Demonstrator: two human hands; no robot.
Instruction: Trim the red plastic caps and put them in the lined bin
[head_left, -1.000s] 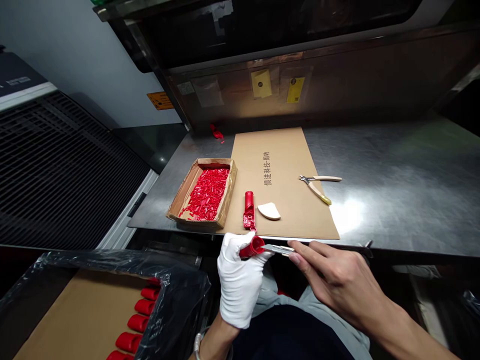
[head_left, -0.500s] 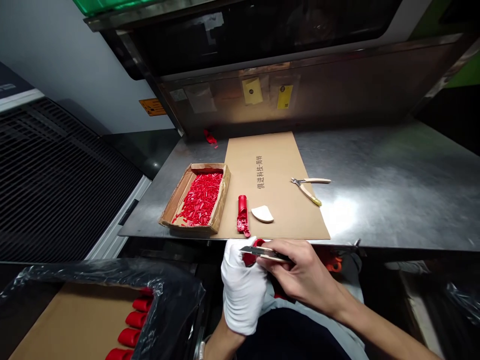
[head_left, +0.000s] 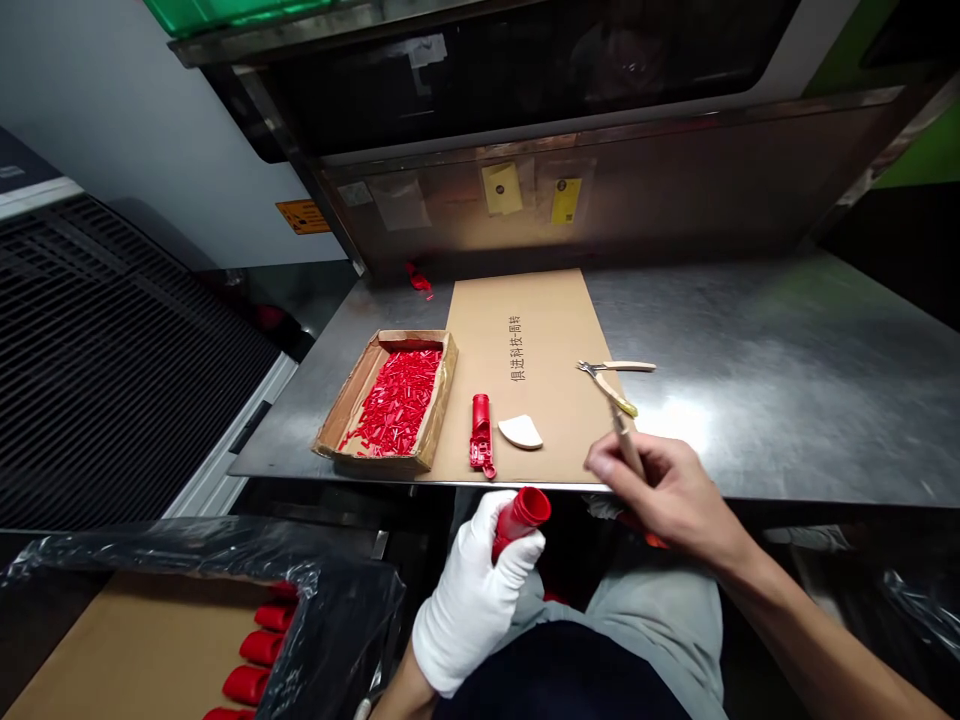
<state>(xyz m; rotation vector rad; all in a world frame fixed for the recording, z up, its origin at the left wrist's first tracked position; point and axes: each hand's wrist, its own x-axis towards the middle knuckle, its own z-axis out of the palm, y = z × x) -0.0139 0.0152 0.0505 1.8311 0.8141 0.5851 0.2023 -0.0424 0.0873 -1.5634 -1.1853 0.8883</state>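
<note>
My left hand point(head_left: 469, 600), in a white glove, is closed around a red plastic cylinder part point(head_left: 520, 515) held over my lap, below the table's front edge. My right hand point(head_left: 664, 495) is bare and closed on a slim knife point(head_left: 624, 440), raised at the edge of the cardboard sheet point(head_left: 525, 350). The two hands are apart. Another red plastic part point(head_left: 480, 434) lies on the sheet beside a white wedge-shaped piece point(head_left: 520, 432). Small pliers point(head_left: 613, 380) lie on the sheet's right edge, just beyond the knife.
A shallow cardboard tray point(head_left: 339, 415) of several red plastic scraps sits on the steel table point(head_left: 787, 380) at the left. At lower left, a box lined with black plastic point(head_left: 330, 610) holds rows of red parts point(head_left: 259, 650). A dark machine housing rises behind the table.
My right hand has lifted the knife away from the red part and moved right and up to the table edge. My left hand dropped slightly with the part.
</note>
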